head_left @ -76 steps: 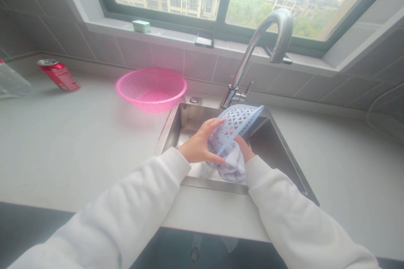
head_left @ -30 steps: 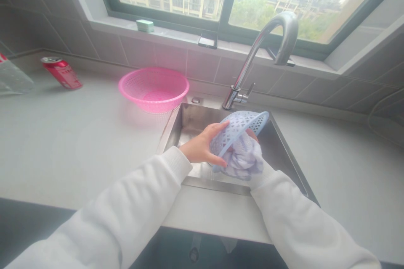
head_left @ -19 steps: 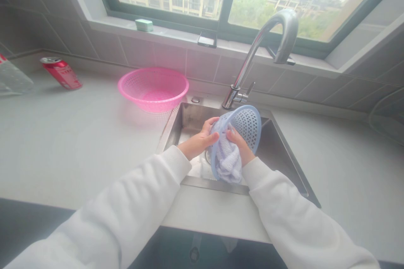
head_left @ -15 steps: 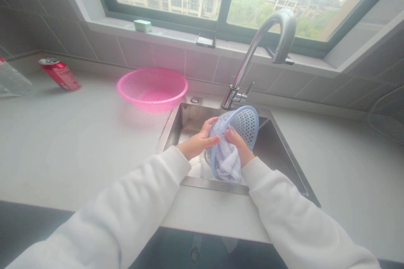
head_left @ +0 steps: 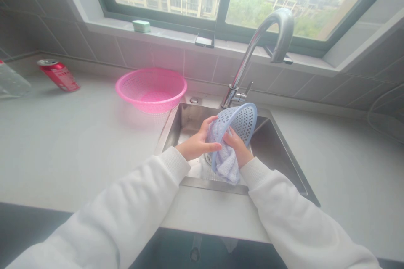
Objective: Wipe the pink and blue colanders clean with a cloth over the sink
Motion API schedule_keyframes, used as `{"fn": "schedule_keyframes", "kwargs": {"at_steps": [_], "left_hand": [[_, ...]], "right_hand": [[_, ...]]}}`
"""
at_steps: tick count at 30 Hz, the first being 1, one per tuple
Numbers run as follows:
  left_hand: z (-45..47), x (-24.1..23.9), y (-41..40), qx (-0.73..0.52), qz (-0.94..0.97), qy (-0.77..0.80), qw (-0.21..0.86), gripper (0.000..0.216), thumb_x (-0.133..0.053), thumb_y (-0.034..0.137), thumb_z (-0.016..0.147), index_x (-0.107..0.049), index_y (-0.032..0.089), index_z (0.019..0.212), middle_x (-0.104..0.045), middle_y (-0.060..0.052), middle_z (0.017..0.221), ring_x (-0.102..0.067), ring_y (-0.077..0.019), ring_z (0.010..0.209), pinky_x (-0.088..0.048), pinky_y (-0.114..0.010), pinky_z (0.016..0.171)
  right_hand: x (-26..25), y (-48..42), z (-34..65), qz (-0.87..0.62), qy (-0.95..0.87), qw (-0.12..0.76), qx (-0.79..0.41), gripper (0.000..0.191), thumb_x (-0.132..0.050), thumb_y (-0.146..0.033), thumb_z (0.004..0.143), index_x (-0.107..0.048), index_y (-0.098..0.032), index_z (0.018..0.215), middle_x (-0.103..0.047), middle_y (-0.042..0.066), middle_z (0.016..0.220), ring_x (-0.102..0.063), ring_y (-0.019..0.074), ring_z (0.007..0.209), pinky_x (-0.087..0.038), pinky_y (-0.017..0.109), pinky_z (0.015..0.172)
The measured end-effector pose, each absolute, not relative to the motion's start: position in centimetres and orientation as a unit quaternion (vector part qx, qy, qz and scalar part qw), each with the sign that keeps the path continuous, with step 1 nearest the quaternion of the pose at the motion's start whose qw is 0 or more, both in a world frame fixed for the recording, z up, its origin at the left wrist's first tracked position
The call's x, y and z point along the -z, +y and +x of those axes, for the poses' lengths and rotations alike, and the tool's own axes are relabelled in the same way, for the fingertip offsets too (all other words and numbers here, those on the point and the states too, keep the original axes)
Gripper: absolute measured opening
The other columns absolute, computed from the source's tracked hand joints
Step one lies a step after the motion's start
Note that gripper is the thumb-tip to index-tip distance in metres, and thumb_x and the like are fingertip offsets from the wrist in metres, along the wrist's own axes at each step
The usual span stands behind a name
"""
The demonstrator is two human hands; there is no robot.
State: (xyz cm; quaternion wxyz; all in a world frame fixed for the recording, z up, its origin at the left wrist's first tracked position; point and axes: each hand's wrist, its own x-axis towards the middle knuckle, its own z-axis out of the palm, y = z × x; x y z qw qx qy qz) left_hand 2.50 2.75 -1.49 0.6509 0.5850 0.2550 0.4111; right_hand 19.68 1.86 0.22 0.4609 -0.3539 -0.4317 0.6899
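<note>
A light blue colander (head_left: 247, 122) with triangular holes is tipped on its side above the steel sink (head_left: 277, 155). My left hand (head_left: 200, 139) grips its left side, thumb over the rim and fingers on the outer wall. Inside the colander my right hand (head_left: 237, 145) is closed on a pale lavender cloth (head_left: 227, 166), pressing it against the wall. The cloth's loose end hangs down toward the sink's front edge. Part of the right hand's fingers is hidden behind the cloth.
The chrome faucet (head_left: 243, 67) arches over the sink from behind. A pink basket (head_left: 151, 103) stands at the sink's back left. Further left are a red can (head_left: 59, 76) and a clear bottle (head_left: 12, 82). A green-and-white sponge (head_left: 141, 26) lies on the windowsill.
The colander has turned and shifted slightly up and left in my hands. My right hand has moved a little left with the cloth, whose hanging end has changed shape.
</note>
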Motion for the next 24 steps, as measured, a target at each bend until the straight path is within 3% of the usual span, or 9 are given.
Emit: {"fn": "schedule_keyframes", "kwargs": {"at_steps": [9, 16, 24], "left_hand": [[2.5, 2.2, 2.9, -0.408, 0.597, 0.244, 0.647, 0.117, -0.089, 0.049, 0.073, -0.014, 0.039, 0.162, -0.039, -0.014, 0.160, -0.047, -0.0361, 0.145, -0.040, -0.057, 0.119], [2.5, 2.8, 3.0, -0.426, 0.618, 0.270, 0.603, 0.115, -0.092, 0.048, 0.068, -0.025, 0.044, 0.161, -0.032, -0.008, 0.167, -0.032, -0.0384, 0.155, -0.032, -0.062, 0.124], [2.3, 2.7, 3.2, -0.427, 0.617, 0.280, 0.599, 0.110, -0.091, 0.046, 0.069, -0.029, 0.043, 0.161, -0.032, -0.006, 0.168, -0.028, -0.0382, 0.157, -0.024, -0.061, 0.128]], "right_hand": [[-0.2, 2.1, 19.7, -0.363, -0.471, 0.458, -0.661, 0.072, -0.090, -0.063, 0.060, -0.065, -0.027, 0.117, -0.072, 0.006, 0.120, -0.069, 0.0290, 0.111, -0.054, 0.042, 0.100], [0.2, 2.2, 19.8, -0.365, -0.454, 0.466, -0.665, 0.071, -0.092, -0.060, 0.059, -0.066, -0.028, 0.116, -0.073, 0.005, 0.113, -0.070, 0.0274, 0.106, -0.054, 0.042, 0.100], [0.2, 2.1, 19.6, -0.368, -0.462, 0.457, -0.664, 0.068, -0.088, -0.061, 0.065, -0.064, -0.029, 0.120, -0.073, 0.005, 0.117, -0.069, 0.0276, 0.110, -0.055, 0.042, 0.099]]}}
